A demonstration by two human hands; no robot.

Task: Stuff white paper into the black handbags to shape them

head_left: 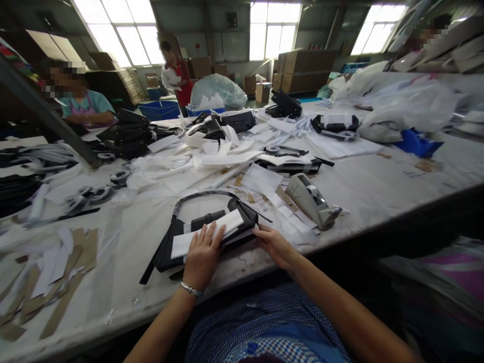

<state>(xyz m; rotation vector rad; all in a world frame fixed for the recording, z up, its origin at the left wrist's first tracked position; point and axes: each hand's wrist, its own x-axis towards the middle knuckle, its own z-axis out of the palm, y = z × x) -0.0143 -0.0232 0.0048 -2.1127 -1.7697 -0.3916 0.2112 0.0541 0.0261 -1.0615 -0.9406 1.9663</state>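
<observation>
A black handbag lies at the table's near edge, its wrapped curved handle arching away from me. Across its front rests a folded white sheet, perhaps paper or thin foam. My left hand lies flat over the sheet, fingers stretched out, pressing it against the bag. At the bag's right end, my right hand pinches the edge between thumb and fingers. The fingertips there are partly hidden. A grey tape dispenser marked with letters stands to the right of the bag.
Brown and white card strips lie at left. Rolled straps sit behind them. White sheets and black bags cover the middle and back. A slanted metal post rises at left. Two people work beyond the table; another is partly visible far right.
</observation>
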